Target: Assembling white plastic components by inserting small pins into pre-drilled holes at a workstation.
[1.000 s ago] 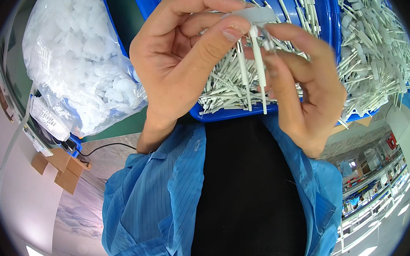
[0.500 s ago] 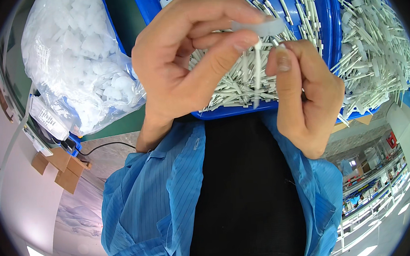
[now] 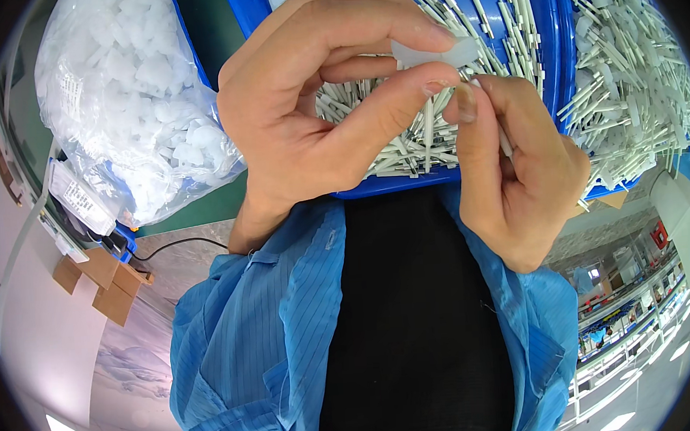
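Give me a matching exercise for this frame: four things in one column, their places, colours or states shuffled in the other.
1. Left hand
2. Right hand
3. Bag
4. Tray under the hands

A. Holding a thin white rod
B. Blue
C. Pinching a flat white piece
D. Transparent, towards the picture's left

Pairs: 1-C, 2-A, 3-D, 4-B

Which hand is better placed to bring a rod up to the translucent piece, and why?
Probably the right hand: it appears to pinch a white rod just beside the translucent piece, which the left hand holds.
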